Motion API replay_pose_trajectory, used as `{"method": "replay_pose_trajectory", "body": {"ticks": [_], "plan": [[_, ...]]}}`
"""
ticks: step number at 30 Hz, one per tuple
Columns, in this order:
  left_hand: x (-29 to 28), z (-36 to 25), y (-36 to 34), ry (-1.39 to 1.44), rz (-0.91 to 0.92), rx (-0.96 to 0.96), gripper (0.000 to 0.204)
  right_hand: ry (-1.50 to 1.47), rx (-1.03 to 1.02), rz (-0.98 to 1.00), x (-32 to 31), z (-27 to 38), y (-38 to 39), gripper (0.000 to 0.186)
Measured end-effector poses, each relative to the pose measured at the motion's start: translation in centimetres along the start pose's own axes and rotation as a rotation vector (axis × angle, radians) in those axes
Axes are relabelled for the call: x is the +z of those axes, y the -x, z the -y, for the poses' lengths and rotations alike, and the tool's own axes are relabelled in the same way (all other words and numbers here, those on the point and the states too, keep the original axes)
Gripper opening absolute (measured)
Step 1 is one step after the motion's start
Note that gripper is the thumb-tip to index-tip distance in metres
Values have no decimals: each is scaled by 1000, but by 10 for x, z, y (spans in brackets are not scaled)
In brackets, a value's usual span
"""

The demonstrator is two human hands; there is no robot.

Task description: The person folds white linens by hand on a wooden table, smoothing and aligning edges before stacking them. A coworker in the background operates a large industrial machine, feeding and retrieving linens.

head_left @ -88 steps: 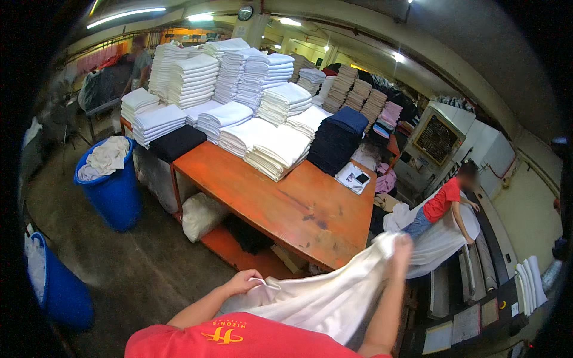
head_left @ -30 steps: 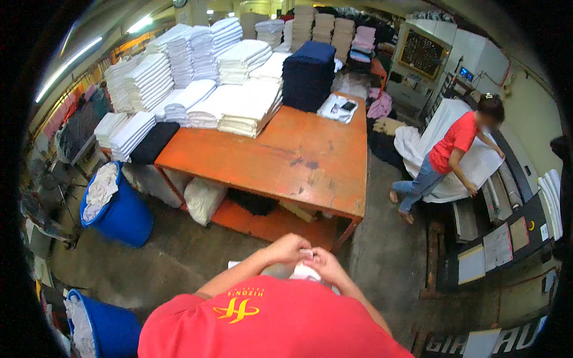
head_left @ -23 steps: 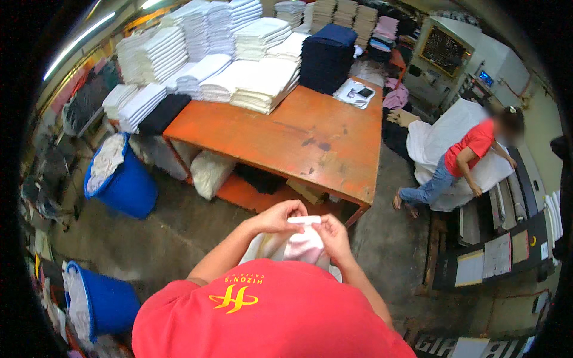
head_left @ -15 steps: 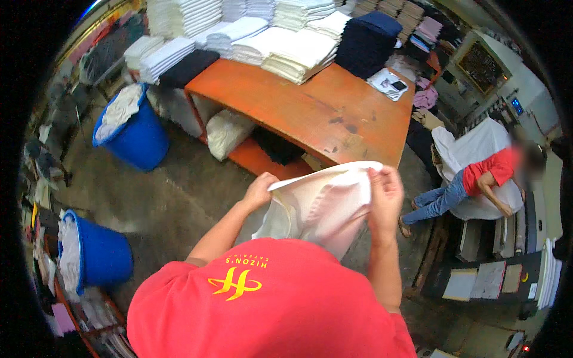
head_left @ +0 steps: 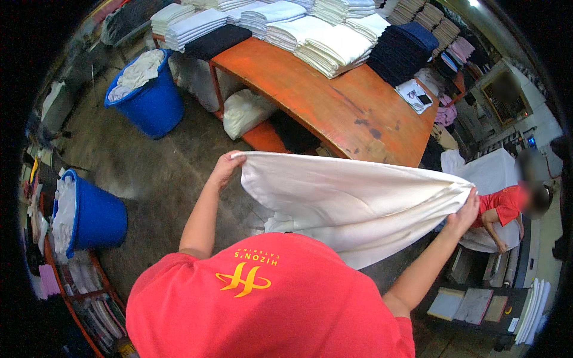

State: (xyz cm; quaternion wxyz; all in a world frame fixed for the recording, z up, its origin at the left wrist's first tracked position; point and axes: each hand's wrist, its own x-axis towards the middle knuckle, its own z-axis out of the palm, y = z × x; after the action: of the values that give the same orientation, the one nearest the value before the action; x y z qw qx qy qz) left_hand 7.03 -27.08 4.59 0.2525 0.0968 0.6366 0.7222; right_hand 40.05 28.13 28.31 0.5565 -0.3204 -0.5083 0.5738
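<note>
White cloth (head_left: pixel 352 194), centre frame, hung outstretched. I saw the left hand (head_left: pixel 225 169) pinching its left end, the right hand (head_left: pixel 467 213) clutching bunched folds. Red shirt (head_left: pixel 268 322), lower centre: yellow emblem (head_left: pixel 240 279) and lettering (head_left: pixel 258 257). Hands stood farther apart than earlier.

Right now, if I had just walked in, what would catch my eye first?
Probably the white cloth stretched across the middle of the view between the left hand and the right hand. Beyond it stands an orange table, with stacks of folded white cloth toward its far side. At the left, a blue bin is heaped with pale cloth.
</note>
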Motion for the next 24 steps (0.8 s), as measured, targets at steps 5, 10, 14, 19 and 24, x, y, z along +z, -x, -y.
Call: {"method": "replay_pose_trajectory", "body": {"ticks": [5, 10, 14, 19, 24], "plan": [[52, -15, -35, 315, 27, -20, 22, 463, 196, -21, -81, -146, 19, 14], [145, -21, -42, -333, 135, -73, 19, 382, 620, 508, -37, -184, 204, 12], [230, -12, -12, -308, 396, -253, 18, 121, 476, 758, 30, -140, 261, 26], [304, -19, 23, 174, 691, -472, 24, 346, 167, 507, 41, -102, 231, 25], [336, -46, 23, -47, 820, -478, 29, 536, -16, 321, 19, -103, 229, 31]]}}
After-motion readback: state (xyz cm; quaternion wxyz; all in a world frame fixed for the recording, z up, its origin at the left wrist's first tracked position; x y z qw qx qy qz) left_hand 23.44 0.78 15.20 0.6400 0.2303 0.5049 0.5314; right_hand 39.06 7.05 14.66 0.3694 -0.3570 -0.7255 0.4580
